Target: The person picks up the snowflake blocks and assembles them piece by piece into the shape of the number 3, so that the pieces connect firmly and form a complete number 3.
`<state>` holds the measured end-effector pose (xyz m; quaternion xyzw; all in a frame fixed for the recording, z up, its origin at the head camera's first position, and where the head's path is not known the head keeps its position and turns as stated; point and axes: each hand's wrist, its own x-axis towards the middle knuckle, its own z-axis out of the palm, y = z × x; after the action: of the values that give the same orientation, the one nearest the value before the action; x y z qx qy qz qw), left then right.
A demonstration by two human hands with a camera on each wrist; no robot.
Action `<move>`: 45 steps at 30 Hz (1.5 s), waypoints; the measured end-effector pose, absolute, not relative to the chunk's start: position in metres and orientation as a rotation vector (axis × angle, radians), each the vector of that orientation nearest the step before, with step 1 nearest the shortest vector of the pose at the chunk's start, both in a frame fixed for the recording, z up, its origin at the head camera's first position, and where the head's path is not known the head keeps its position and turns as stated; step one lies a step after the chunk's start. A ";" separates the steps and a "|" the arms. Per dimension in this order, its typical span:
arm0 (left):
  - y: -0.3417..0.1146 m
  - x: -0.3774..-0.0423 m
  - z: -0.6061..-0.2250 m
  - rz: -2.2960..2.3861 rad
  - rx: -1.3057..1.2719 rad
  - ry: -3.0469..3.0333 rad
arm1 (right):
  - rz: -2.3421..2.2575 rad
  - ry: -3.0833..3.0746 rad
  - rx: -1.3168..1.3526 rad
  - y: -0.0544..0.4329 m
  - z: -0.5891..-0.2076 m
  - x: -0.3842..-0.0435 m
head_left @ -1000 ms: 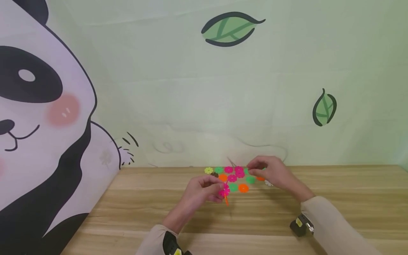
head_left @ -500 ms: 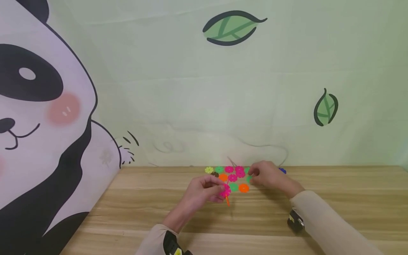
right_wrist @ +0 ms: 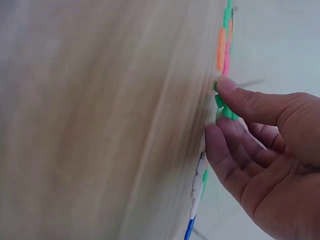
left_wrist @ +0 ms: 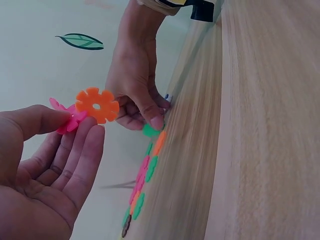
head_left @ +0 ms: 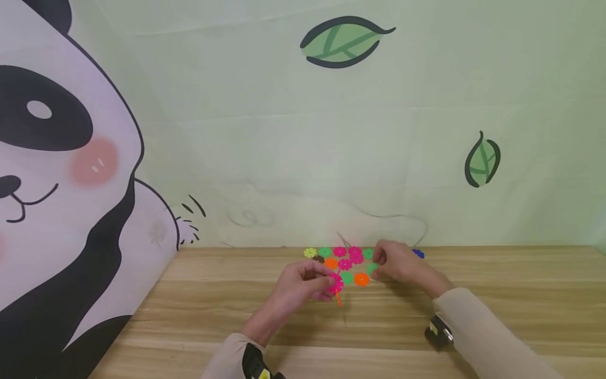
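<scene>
My left hand [head_left: 298, 281] pinches a pink flower-shaped building disc [left_wrist: 72, 120] between thumb and fingers, off the table. Joined edgewise to it is an orange flower-shaped disc [left_wrist: 97, 105]. At the table's far side my right hand [head_left: 397, 260] has its thumb and curled fingers at a green flower-shaped disc [right_wrist: 220, 101]; the thumb tip covers part of it. Between the hands lie another green disc [head_left: 347, 278] and an orange disc [head_left: 362, 279], flat on the wood.
More discs lie along the table's back edge, among them a yellow one [head_left: 310, 252], a pink one [head_left: 340, 251] and a blue one [head_left: 418, 253]. A pale backdrop [head_left: 284, 158] with a panda drawing rises behind the wooden table [head_left: 227, 305].
My right hand has come down and nearer to the table discs, its fingers now at a green disc; the blue disc has come into sight. The left hand stays nearly still with its joined discs.
</scene>
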<state>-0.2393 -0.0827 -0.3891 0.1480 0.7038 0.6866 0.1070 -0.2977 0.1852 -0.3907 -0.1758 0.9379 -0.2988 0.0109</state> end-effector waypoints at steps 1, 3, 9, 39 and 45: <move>-0.083 -0.239 -0.389 2.028 0.437 2.066 | -0.955 2.919 -0.547 0.185 -0.391 -0.296; -0.083 -0.239 -0.389 2.039 0.443 2.054 | -1.002 2.915 -0.555 0.184 -0.391 -0.293; -0.084 -0.239 -0.389 2.057 0.454 2.032 | -1.374 2.782 -0.531 0.178 -0.384 -0.276; -0.080 -0.238 -0.388 2.060 0.435 2.072 | -1.938 2.485 -0.454 0.148 -0.363 -0.240; -0.080 -0.237 -0.388 2.062 0.434 2.074 | -1.959 2.443 -0.485 0.147 -0.365 -0.240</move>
<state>-0.2371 -0.0797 -0.3882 0.1461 0.6985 0.6945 0.0923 -0.2399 0.1474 -0.3651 -0.1530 0.7709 -0.6182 -0.0139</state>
